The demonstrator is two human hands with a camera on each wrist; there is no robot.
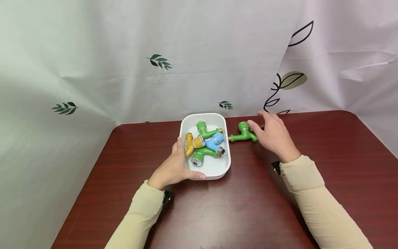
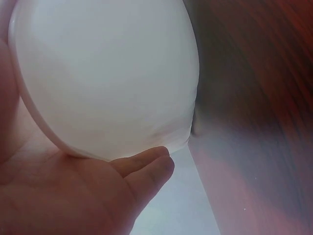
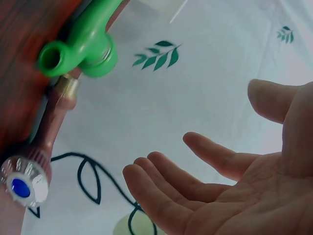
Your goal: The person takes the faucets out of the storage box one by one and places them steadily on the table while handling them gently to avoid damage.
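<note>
A white plastic tray (image 1: 214,170) stands on the table with several taps in it: a yellow one (image 1: 189,147), a light blue one (image 1: 215,141) and green ones (image 1: 205,131). My left hand (image 1: 174,167) holds its near left corner, thumb along the front and fingers against the left side. To the tray's right lies another green tap (image 1: 244,134). Above the table, just right of that tap, my right hand (image 1: 275,135) holds nothing, fingers spread. In the right wrist view, a brownish tap (image 3: 49,117) with a silver and blue knob end lies by the green tap (image 3: 88,46).
The dark red wooden table (image 1: 199,214) has rounded far corners. Behind it hangs a pale cloth (image 1: 186,86) printed with leaves, reaching down to the table's far edge and along the left side.
</note>
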